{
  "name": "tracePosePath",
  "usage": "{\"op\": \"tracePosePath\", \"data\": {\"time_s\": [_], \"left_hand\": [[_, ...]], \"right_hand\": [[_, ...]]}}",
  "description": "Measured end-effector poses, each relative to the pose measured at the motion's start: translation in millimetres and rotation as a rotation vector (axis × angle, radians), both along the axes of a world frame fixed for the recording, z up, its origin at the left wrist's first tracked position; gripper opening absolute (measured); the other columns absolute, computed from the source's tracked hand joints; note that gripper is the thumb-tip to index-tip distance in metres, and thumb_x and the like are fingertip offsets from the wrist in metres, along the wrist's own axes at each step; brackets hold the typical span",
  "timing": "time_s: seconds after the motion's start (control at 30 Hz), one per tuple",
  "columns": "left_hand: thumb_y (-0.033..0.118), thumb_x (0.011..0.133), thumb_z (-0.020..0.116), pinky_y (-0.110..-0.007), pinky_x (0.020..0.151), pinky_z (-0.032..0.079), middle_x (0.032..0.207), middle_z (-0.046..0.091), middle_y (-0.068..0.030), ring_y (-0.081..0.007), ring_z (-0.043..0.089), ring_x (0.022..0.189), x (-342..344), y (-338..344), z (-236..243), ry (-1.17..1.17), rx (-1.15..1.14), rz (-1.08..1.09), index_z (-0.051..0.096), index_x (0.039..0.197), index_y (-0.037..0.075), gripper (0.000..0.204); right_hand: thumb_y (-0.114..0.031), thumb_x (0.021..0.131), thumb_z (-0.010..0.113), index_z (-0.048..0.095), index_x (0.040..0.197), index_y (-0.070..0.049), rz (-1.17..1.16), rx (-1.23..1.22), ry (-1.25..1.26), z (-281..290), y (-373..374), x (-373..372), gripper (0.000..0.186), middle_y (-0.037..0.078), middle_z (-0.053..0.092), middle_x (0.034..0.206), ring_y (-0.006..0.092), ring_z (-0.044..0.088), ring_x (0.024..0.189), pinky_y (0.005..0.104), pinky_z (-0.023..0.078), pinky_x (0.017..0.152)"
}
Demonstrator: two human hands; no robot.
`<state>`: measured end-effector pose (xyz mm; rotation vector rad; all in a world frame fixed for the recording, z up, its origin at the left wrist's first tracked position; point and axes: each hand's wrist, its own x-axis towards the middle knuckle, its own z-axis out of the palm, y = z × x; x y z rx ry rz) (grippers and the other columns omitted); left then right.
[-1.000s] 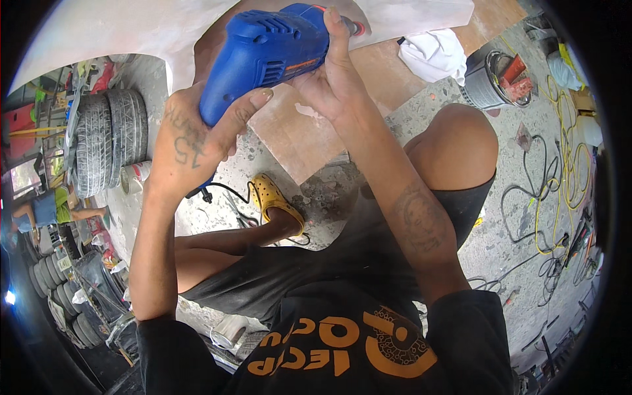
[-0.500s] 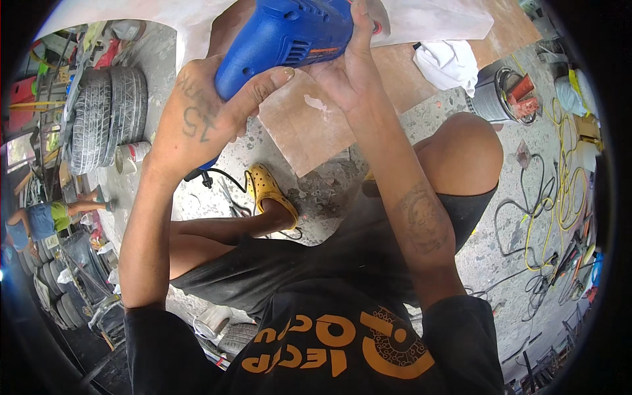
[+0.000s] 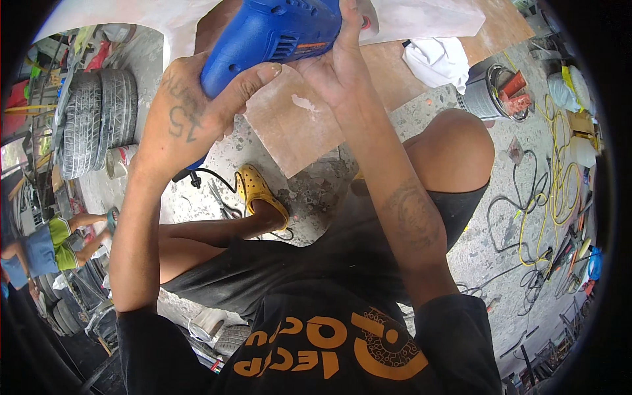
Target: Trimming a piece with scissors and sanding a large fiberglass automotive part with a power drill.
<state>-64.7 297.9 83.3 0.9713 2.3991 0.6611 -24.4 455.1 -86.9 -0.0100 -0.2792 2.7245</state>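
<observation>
A blue corded power drill [image 3: 263, 49] is held at the top middle, its front cut off by the upper edge. My left hand [image 3: 191, 108] is closed round its rear grip, thumb pressed along the near side. The foot of the grip and its black cord [image 3: 220, 176] come out below that hand. My right hand [image 3: 339, 72] cups the underside of the body, with its thumb up by the front end. Behind it, a small red part shows beside a whitish dusty panel [image 3: 428, 20]. Brown sheet material [image 3: 289, 128] lies beneath.
A white cloth [image 3: 436, 62] rests on the sheet's right side, beside a bucket [image 3: 484, 95] holding red-handled things. Yellow and black cords [image 3: 550, 191] are strewn at right. Tyres [image 3: 99, 122] and a can [image 3: 120, 161] stand left. Another person [image 3: 52, 243] is at far left.
The whole view has shifted slightly, so the drill and both hands appear a little further left and up. Both hands keep their hold. The other person shows larger at far left.
</observation>
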Motion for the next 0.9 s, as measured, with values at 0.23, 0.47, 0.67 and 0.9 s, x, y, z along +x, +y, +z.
{"op": "tracePosePath", "data": {"time_s": [0.23, 0.47, 0.67, 0.9], "left_hand": [[0.054, 0.089, 0.076, -0.03, 0.047, 0.044, 0.052, 0.057, -0.006, -0.0131, 0.058, 0.047, 1.6, -1.5, 4.8, -0.013, -0.033, 0.045, 0.068, 0.077, -0.003, 0.059], [0.049, 0.089, 0.077, -0.029, 0.048, 0.046, 0.056, 0.06, -0.0073, -0.0131, 0.058, 0.047, 6.8, -1.1, -6.1, -0.009, 0.068, 0.053, 0.069, 0.082, -0.005, 0.055], [0.045, 0.091, 0.077, -0.028, 0.049, 0.047, 0.06, 0.063, -0.0076, -0.0128, 0.059, 0.049, 6.0, -10.8, -18.0, 0.002, 0.123, 0.1, 0.069, 0.087, -0.007, 0.052], [0.05, 0.093, 0.075, -0.025, 0.045, 0.043, 0.064, 0.063, -0.0046, -0.009, 0.057, 0.048, -3.6, -7.6, -19.1, -0.035, 0.148, 0.044, 0.069, 0.087, -0.003, 0.053]], "right_hand": [[0.014, 0.094, 0.059, -0.014, 0.161, -0.006, -0.621, 1.296, -0.056, -19.9, -4.2, 27.3, 0.102, 0.024, 0.034, 0.156, 0.0303, 0.046, 0.139, 0.0403, 0.045, 0.113], [-0.045, 0.106, 0.057, 0.033, 0.157, -0.007, 0.09, -0.028, 0.028, -6.5, 3.2, -4.9, 0.068, 0.014, 0.051, 0.148, 0.0263, 0.048, 0.14, 0.0392, 0.043, 0.114], [-0.069, 0.103, 0.043, 0.052, 0.143, -0.01, 0.15, 0.079, -0.248, 29.2, -5.3, 9.3, 0.071, 0.009, 0.062, 0.137, 0.0238, 0.057, 0.132, 0.0405, 0.047, 0.111], [-0.07, 0.103, 0.039, 0.053, 0.141, -0.01, 0.069, 0.129, -0.031, 4.9, 5.1, -10.2, 0.072, 0.009, 0.063, 0.135, 0.0235, 0.059, 0.127, 0.039, 0.047, 0.11]]}}
